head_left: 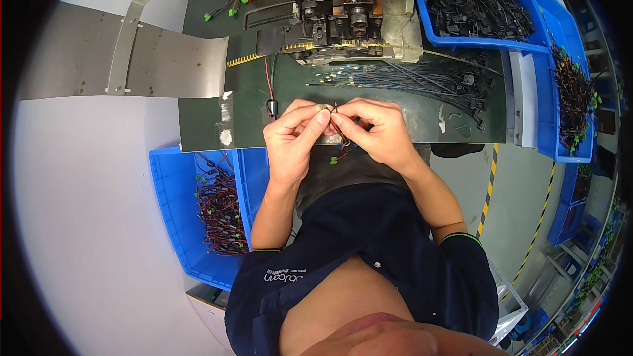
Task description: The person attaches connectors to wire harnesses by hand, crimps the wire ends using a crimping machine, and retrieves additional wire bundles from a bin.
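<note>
My left hand (295, 135) and my right hand (380, 128) meet over the near edge of the dark green work table (247, 122), fingertips pinched together. Between them is a thin red and black wire lead (340, 134), its upper ends among my fingers. A small green connector (333, 160) dangles below the hands, beside the lead. What exactly each fingertip pinches is too small to make out. Just left of my left hand, a red and black cable with a black cylinder (271, 107) on it runs up toward the crimping machine (339, 20).
A yellowish terminal strip (244, 60) feeds into the machine from a metal guide (175, 59). Black cables (428, 82) lie bundled at the right of the table. Blue bins of cables stand far right (488, 43), right (544, 109) and lower left (173, 224).
</note>
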`<state>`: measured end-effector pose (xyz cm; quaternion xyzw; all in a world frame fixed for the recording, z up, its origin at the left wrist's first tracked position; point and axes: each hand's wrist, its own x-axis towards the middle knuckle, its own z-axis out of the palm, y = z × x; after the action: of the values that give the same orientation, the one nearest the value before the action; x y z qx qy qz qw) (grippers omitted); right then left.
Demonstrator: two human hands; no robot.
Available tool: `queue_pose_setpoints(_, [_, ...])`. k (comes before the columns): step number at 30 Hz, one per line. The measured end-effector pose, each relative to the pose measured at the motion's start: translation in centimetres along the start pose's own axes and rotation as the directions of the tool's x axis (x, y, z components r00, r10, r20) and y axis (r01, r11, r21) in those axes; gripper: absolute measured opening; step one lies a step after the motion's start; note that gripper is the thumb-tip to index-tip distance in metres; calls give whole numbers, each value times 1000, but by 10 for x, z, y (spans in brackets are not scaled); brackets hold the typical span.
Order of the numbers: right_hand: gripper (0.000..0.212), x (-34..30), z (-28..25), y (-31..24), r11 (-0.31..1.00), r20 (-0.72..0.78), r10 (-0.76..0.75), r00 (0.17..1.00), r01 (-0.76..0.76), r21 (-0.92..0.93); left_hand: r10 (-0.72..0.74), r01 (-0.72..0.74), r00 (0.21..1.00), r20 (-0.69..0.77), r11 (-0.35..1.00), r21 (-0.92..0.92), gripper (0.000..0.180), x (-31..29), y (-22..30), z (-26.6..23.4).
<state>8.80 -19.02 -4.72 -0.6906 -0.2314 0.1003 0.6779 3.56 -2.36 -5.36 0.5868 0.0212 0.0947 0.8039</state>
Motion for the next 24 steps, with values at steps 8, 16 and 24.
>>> queue_pose_setpoints(8, [8,0,-2,-1,998,12,-41,999,42,-46,76,-75,997,-7,994,77,12,-2,-3,1])
queue_pose_setpoints(16, [8,-1,1,0,999,-44,13,999,-11,35,126,-121,992,-33,986,117,10,-3,-1,6])
queue_pose_setpoints(24, [10,8,-6,24,940,-175,200,964,-139,311,492,-407,862,121,531,744,8,2,5,-11])
